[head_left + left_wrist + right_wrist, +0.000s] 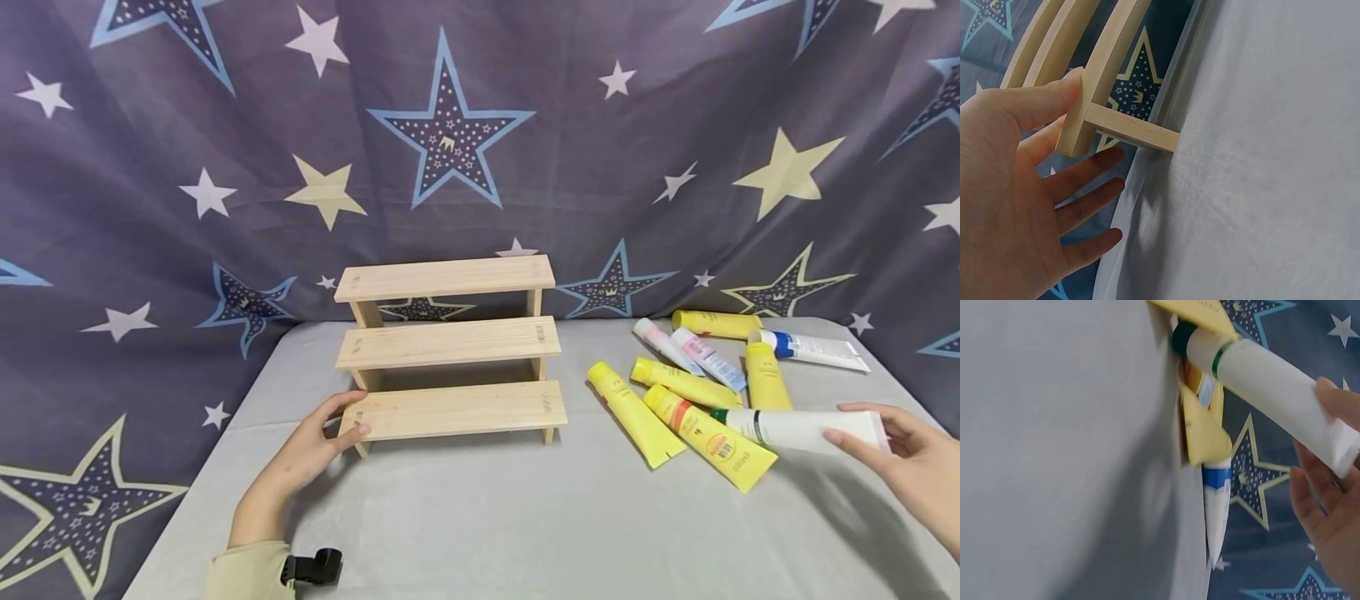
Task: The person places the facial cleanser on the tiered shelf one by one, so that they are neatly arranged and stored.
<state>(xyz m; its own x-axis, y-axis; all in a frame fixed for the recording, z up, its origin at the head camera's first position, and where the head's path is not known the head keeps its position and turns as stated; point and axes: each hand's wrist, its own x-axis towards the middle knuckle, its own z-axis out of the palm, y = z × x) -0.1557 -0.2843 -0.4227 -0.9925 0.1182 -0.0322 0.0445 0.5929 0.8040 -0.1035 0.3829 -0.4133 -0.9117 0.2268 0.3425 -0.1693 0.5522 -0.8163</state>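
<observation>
A three-tier wooden step shelf (450, 342) stands on the grey cloth. My left hand (315, 442) pinches the left end of its lowest step between thumb and index finger. In the left wrist view, the other fingers (1094, 203) spread out below that board (1088, 94). On the right, my right hand (911, 462) holds a white tube (817, 429) with a green cap by its flat crimped end. The tube slants over the pile, its cap end close to a yellow tube (712, 437) with an orange band. The right wrist view shows the white tube (1272, 387) tilted, cap downward.
Several yellow tubes (633, 415) lie at the right. Among them are two pink-and-blue tubes (708, 358) and a white tube with a blue band (821, 350). A star-patterned curtain (480, 225) hangs behind the cloth-covered table (450, 517).
</observation>
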